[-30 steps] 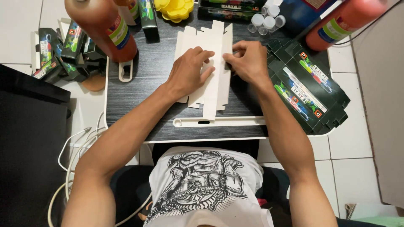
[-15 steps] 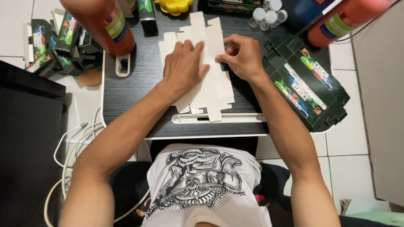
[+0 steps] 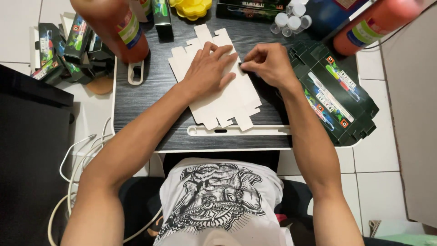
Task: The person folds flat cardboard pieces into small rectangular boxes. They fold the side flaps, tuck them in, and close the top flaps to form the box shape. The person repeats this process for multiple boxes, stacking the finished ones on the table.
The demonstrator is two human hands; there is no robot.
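The middle of the white carton blank (image 3: 232,98) is covered by the left hand (image 3: 207,68), and its right edge is hidden under the fingers of the right hand (image 3: 268,64) — whether that edge is pinched cannot be told. Both orange bottles (image 3: 114,27) are cut off by the top edge, as are the yellow tray (image 3: 191,7) and the clear vials (image 3: 291,20). The stack of dark flat cartons (image 3: 337,95) is partly hidden by the right forearm — their count cannot be made out.
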